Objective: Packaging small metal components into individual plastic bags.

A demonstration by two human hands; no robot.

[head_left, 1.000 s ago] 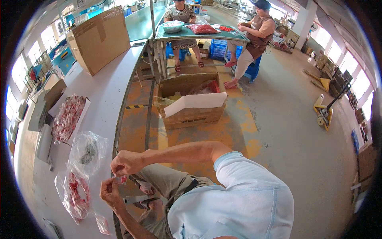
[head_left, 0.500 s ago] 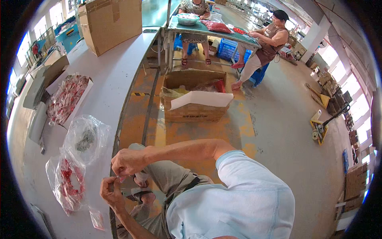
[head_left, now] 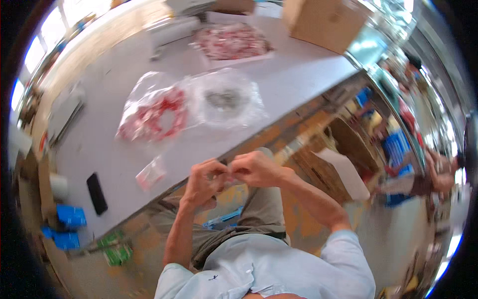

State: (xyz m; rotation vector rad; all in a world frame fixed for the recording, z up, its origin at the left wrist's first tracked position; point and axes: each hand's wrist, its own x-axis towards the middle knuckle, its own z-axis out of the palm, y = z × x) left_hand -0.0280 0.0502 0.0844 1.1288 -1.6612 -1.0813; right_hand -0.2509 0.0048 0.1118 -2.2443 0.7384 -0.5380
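no text, label, number or sign can be read.

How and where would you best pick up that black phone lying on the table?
Probably by its two long edges, near the middle, coming down from above with the nearer left hand. The phone lies flat on the pale table, so its underside is out of reach, while its straight long sides suit a pinch across the narrow width.
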